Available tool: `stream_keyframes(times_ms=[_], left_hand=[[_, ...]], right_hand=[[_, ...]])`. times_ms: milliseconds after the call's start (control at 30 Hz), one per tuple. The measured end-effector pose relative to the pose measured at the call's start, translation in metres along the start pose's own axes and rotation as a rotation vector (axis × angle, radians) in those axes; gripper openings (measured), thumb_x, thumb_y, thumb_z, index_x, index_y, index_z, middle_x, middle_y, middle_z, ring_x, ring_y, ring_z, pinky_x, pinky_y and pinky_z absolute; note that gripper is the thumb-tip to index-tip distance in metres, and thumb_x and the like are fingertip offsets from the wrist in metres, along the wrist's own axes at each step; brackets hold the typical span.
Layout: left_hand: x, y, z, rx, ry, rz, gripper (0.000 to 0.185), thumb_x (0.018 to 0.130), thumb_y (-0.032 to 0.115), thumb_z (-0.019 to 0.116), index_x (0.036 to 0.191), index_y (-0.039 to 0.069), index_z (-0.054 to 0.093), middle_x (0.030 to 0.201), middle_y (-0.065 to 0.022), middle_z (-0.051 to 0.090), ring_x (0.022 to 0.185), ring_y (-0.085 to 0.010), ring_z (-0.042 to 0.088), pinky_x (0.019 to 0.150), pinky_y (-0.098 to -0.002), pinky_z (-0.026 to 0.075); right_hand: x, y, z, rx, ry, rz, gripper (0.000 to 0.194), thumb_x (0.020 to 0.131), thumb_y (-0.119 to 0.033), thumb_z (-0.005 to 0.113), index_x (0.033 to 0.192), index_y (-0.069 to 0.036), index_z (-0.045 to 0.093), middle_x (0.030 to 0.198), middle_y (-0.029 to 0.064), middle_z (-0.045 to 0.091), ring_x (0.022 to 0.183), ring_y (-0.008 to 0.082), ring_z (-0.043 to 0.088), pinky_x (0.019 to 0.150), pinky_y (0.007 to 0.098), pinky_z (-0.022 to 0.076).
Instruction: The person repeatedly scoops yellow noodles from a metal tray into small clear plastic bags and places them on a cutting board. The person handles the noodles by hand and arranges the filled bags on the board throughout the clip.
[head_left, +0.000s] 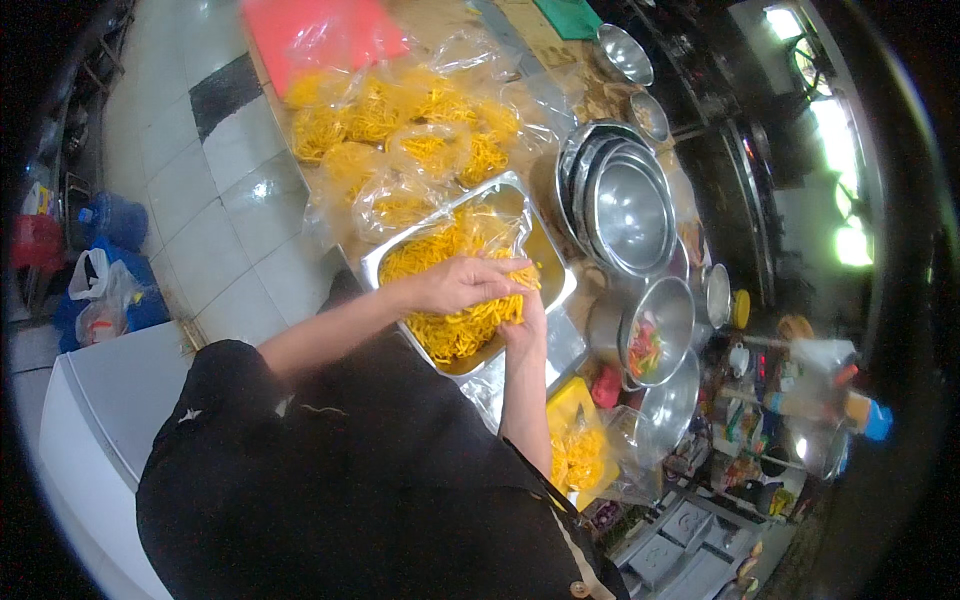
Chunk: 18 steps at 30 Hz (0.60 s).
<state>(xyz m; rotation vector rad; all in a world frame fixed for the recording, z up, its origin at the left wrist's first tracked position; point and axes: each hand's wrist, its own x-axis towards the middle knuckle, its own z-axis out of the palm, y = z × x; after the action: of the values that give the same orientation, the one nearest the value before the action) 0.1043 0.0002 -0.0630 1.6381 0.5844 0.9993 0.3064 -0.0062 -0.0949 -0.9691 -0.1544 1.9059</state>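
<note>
A deep rectangular steel pan (553, 259) sits before me, with a heap of yellow noodles (420, 259) inside. My left hand (461, 285) reaches over the pan from the left, its fingers stretched across a clump of noodles. From below, my right hand (529, 319) cups the same clump near the pan's right wall. The clump is pressed between both hands, and some strands hang below them. Just beyond my fingers, a clear plastic bag (499, 229) lies over the noodles. Whether either hand also grips the bag's film is hidden.
Several clear bags of noodles (375, 109) crowd the table beyond the pan, by a pink-red sheet (322, 34). Stacked steel bowls (634, 206) and a pot with cut vegetables (660, 330) stand at right. A yellow tray (574, 401) lies near my right forearm.
</note>
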Motion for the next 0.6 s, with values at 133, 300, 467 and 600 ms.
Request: stream_keyframes(times_ms=[133,300,467,600], left_hand=[[-0.008,0.020,0.015,0.043,0.128,-0.155,0.033,0.105,0.022,0.049,0.127,0.006,0.068,0.142,-0.0131,0.059,0.123,-0.0270,0.061,0.104,-0.0368,0.047],[-0.005,0.025,0.019,-0.283,0.455,-0.480,0.032,0.105,0.024,0.053,0.122,0.002,0.069,0.117,-0.0127,0.072,0.094,-0.0183,0.071,0.077,-0.0319,0.058],[0.006,0.030,0.002,-0.180,0.659,-0.317,0.033,0.106,0.023,0.050,0.112,-0.001,0.070,0.105,-0.0093,0.073,0.081,-0.0137,0.068,0.065,-0.0262,0.057],[0.008,0.046,-0.005,-0.407,0.633,-0.343,0.035,0.106,0.031,0.052,0.111,0.004,0.074,0.094,-0.0028,0.071,0.064,-0.0056,0.057,0.059,-0.0213,0.050]], right_hand=[[0.015,0.009,-0.012,-0.650,0.117,-0.516,0.032,0.098,-0.014,0.056,0.129,-0.006,0.057,0.125,0.0132,0.063,0.112,0.0300,0.063,0.091,0.0421,0.0539],[0.012,-0.011,0.025,-1.612,-0.023,-0.534,0.047,0.087,-0.020,0.068,0.127,0.000,0.058,0.125,0.0255,0.063,0.117,0.0408,0.060,0.097,0.0475,0.0498],[-0.039,-0.054,0.116,-2.278,0.060,-0.299,0.037,0.094,-0.036,0.063,0.120,-0.011,0.071,0.105,0.0238,0.071,0.098,0.0410,0.069,0.091,0.0488,0.0534],[-0.079,-0.094,0.151,-2.125,-0.052,-0.390,0.031,0.097,-0.033,0.060,0.112,-0.009,0.073,0.102,0.0205,0.072,0.096,0.0394,0.069,0.086,0.0475,0.0541]])
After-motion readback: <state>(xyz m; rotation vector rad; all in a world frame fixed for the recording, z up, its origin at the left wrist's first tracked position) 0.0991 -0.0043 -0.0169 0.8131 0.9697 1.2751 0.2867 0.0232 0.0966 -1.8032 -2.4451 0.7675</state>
